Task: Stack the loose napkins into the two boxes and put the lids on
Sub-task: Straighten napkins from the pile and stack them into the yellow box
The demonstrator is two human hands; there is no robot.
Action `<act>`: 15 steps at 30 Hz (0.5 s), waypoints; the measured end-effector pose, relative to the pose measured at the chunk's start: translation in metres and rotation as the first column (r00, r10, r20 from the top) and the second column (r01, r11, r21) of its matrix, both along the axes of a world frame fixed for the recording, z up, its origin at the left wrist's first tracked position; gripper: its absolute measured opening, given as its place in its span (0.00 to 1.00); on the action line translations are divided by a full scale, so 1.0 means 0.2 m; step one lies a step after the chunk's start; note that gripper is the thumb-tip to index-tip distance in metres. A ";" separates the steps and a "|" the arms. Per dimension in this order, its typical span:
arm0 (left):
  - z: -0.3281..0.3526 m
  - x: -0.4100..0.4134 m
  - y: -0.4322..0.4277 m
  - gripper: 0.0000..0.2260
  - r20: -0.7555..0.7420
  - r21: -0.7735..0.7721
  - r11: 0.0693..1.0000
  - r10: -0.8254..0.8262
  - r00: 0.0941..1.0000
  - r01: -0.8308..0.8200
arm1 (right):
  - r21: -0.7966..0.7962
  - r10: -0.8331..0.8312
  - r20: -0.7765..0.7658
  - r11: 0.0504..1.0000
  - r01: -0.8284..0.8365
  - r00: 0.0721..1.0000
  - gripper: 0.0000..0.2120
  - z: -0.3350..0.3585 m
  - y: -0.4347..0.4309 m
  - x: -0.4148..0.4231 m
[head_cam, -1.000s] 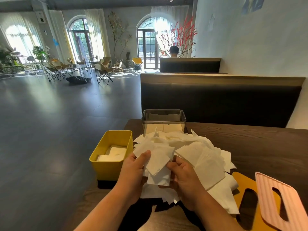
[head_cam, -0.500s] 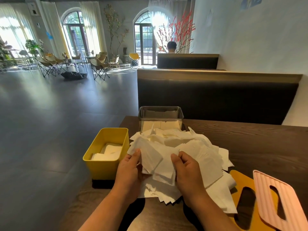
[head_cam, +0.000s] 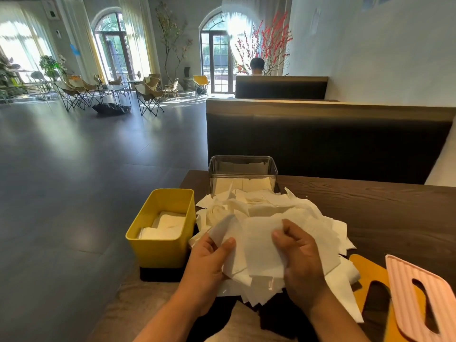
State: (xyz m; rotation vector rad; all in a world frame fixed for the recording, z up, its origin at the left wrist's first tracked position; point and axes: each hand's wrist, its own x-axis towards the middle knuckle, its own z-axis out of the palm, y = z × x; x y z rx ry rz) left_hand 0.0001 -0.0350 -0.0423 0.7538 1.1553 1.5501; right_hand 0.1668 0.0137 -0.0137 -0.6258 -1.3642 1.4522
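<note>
A heap of loose white napkins (head_cam: 266, 208) lies on the dark wooden table (head_cam: 370, 208). My left hand (head_cam: 209, 262) and my right hand (head_cam: 301, 257) both grip a small bunch of napkins (head_cam: 256, 248) at the near side of the heap, thumbs on top. The yellow box (head_cam: 160, 248) stands to the left, a few napkins lying in its bottom. Behind the heap the clear box (head_cam: 243, 166) holds a low layer of napkins. A yellow lid (head_cam: 367, 270) and a pink ribbed lid (head_cam: 414, 292), both slotted, lie at the right, the pink one over the yellow.
The table's left edge runs just beside the yellow box, with open floor beyond. A dark bench back (head_cam: 320, 134) stands behind the table. A person (head_cam: 256, 66) sits in a farther booth. Folding chairs (head_cam: 148, 95) stand far off by the windows.
The bunch between my hands has grown and spread wider. My right hand moved right along it, and both hands lifted it slightly over the heap.
</note>
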 end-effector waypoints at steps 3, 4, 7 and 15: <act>0.01 0.02 0.00 0.16 -0.032 0.016 0.999 -0.036 0.999 0.037 | 0.126 -0.025 0.229 0.992 -0.004 0.973 0.22 -0.05 0.02 -0.04; 0.02 0.03 -0.01 0.15 -0.027 0.013 0.999 -0.041 0.999 0.041 | 0.141 -0.049 0.285 0.990 0.008 0.957 0.25 -0.06 0.03 -0.06; 0.04 0.04 -0.01 0.14 -0.005 0.009 0.999 -0.048 0.999 0.048 | 0.195 -0.121 0.376 0.980 0.050 0.919 0.24 -0.10 0.06 -0.08; 0.05 0.05 -0.03 0.20 0.126 -0.015 1.000 -0.015 0.992 0.017 | 0.298 -0.237 0.500 0.950 0.092 0.833 0.15 -0.13 0.05 -0.11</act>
